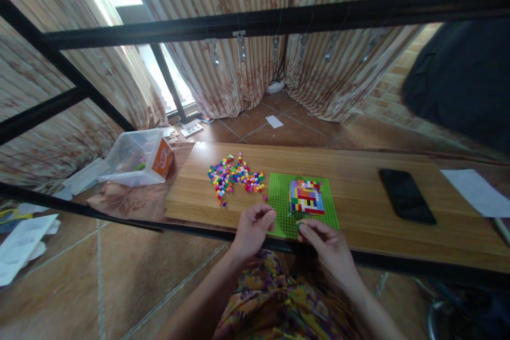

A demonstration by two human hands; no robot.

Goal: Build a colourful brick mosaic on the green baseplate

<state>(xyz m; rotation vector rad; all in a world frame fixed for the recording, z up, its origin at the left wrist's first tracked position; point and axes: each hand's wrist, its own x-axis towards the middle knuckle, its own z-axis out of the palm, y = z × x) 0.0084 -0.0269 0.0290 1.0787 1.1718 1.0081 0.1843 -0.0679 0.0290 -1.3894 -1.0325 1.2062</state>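
- Towards the left of the frame, a clear plastic box (121,154) with an orange label is resting beside the table (187,194), a little green and pink showing inside.
- Left of centre, a loose pile of small coloured bricks (234,174) is lying spread over the tabletop, a few strays sitting apart at its edges.
- At lower centre, the left hand (254,226) is hovering by the near left edge of the baseplate, fingers curling and thumb closing towards the index finger; whether a brick is sitting between them, I cannot tell.
- Just right of centre, the green baseplate (279,196) is lying flat, bearing a multicoloured brick build (306,196) towards its right side. The build is looking partly done: its top is showing an uneven patchwork, while bare studs and many loose bricks are remaining.
- Below the build, the right hand (325,243) is pinching a small dark green piece (299,226) between thumb and fingertips, the piece not yet being part of the build.
- Right of frame, a black phone (407,195) is lying on the table.
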